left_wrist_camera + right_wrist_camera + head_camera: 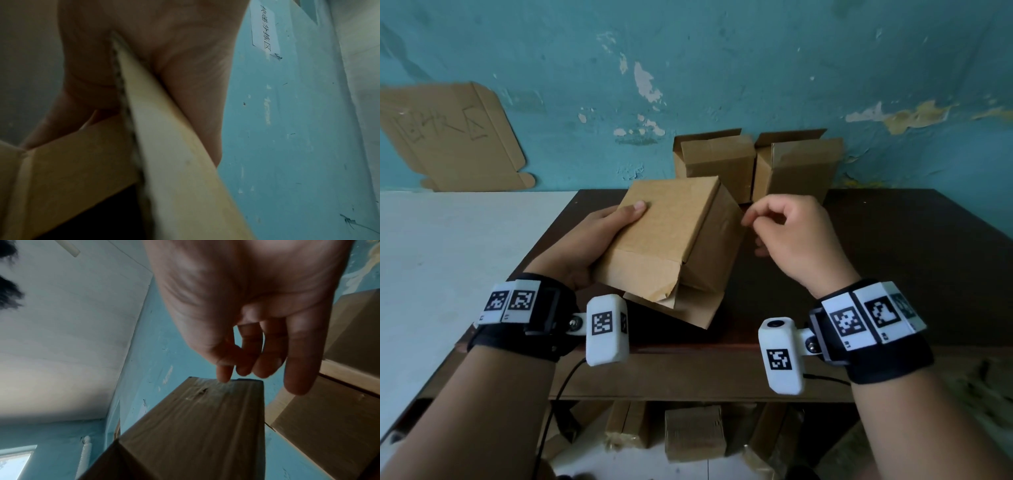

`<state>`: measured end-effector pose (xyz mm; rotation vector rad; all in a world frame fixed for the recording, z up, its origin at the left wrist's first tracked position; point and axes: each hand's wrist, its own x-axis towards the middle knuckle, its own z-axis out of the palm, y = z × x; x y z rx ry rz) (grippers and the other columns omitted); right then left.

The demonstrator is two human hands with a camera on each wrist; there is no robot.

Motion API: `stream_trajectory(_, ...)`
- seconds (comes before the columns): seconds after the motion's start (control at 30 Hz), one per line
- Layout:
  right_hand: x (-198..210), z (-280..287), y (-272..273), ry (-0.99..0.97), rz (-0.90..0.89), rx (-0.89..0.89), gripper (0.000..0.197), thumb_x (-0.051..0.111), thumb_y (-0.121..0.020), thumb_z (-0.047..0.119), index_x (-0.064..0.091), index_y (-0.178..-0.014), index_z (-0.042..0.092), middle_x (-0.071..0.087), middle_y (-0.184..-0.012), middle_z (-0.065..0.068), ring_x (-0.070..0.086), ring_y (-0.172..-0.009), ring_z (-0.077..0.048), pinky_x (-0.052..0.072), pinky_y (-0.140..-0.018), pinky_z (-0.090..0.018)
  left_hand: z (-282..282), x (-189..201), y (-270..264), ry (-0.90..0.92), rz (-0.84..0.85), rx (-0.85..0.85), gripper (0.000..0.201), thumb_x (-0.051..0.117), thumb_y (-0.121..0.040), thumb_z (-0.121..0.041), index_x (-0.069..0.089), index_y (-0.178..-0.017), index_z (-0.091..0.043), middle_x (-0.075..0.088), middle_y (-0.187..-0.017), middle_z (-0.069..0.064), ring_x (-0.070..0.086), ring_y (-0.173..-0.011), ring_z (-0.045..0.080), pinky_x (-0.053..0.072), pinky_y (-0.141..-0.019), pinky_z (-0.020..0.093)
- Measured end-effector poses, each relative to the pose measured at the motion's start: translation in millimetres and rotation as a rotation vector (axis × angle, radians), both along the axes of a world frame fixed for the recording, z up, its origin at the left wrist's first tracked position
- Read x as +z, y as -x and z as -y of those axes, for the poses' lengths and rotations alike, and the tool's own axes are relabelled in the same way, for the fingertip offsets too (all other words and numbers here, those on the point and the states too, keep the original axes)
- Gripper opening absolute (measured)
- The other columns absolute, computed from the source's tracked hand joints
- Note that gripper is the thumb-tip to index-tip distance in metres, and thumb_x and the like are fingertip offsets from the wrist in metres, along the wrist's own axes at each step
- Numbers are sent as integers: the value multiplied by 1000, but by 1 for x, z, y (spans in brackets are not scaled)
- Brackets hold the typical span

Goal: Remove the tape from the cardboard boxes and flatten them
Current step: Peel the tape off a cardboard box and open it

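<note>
A brown cardboard box [671, 236] stands tilted on the dark table [893, 257], its lower flaps hanging open toward me. My left hand [602, 233] grips its left side, thumb on the top face; in the left wrist view the palm [164, 48] presses against a flap edge [164, 146]. My right hand [751, 221] hovers at the box's upper right corner with fingers curled. In the right wrist view its thumb tip [224, 376] touches the far edge of the box [195, 426], where glossy tape [197, 394] is wrinkled. Nothing shows between the fingers.
Two more open-topped boxes [715, 161] [798, 168] stand against the blue wall at the table's back. A flattened cardboard sheet [448, 137] leans on the wall at left. Several boxes [691, 435] lie under the table. A white surface adjoins the table's left.
</note>
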<state>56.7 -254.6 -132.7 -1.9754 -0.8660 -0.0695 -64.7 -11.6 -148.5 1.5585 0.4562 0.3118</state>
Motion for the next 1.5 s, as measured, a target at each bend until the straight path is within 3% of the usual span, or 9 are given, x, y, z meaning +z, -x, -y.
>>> stream_trajectory(0.2,2,-1,2,9,-70,-40,35,51,-100,29,73,-76,14,68,-79,-20,66,-75,-33,58,-75,-58,0,0,0,20,43,8,42,64,-82,-52,68,-105,-18,75,-83,7,72,-69,20,56,-65,34)
stream_trajectory(0.33,2,1,6,105,-33,22,36,66,-91,56,72,-85,20,68,-71,4,67,-69,-8,54,-62,-30,-1,-1,-1,8,54,8,44,72,-82,-54,69,-107,-18,76,-85,5,73,-71,19,56,-64,33)
stream_trajectory(0.47,2,3,1,135,106,4,32,78,-82,50,74,-101,25,68,-87,17,63,-80,3,46,-64,-13,1,-1,-2,-8,49,-1,46,65,-78,-52,69,-107,-16,76,-85,4,73,-72,18,57,-61,30)
stream_trajectory(0.6,-2,1,3,77,251,-14,37,80,-81,47,77,-110,23,74,-97,12,66,-84,3,53,-71,-15,3,1,-2,1,46,18,47,63,-78,-54,68,-107,-18,76,-84,4,73,-70,17,57,-60,30)
stream_trajectory(0.7,-5,-2,3,-24,414,-10,30,80,-85,39,80,-108,20,79,-100,5,72,-86,-5,61,-75,-27,3,2,-3,16,30,28,47,63,-80,-55,68,-108,-17,76,-84,6,72,-68,18,57,-59,29)
stream_trajectory(0.83,-7,-5,1,-109,568,29,14,80,-87,25,82,-98,17,78,-84,1,72,-73,-12,60,-62,-36,3,1,-3,48,-12,20,47,60,-90,-54,68,-109,-12,75,-85,11,72,-67,22,57,-61,32)
stream_trajectory(1.1,-11,-8,0,-63,629,74,15,71,-93,25,82,-96,16,76,-80,1,69,-69,-13,58,-58,-36,2,0,-1,77,-73,18,55,62,-86,-58,69,-110,-9,75,-84,11,71,-65,21,55,-72,37)
stream_trajectory(1.37,-16,-13,1,-64,637,31,14,70,-93,20,82,-92,13,75,-79,-1,68,-67,-14,58,-58,-35,0,-3,-1,110,-122,13,62,66,-84,-62,69,-113,-7,74,-87,12,71,-67,22,56,-69,33)
stream_trajectory(1.5,-19,-16,1,-72,655,4,14,69,-92,19,81,-90,12,74,-79,-2,67,-67,-14,57,-58,-34,4,-3,-1,161,-137,9,55,61,-86,-59,68,-105,-7,73,-78,10,70,-61,20,59,-58,29)
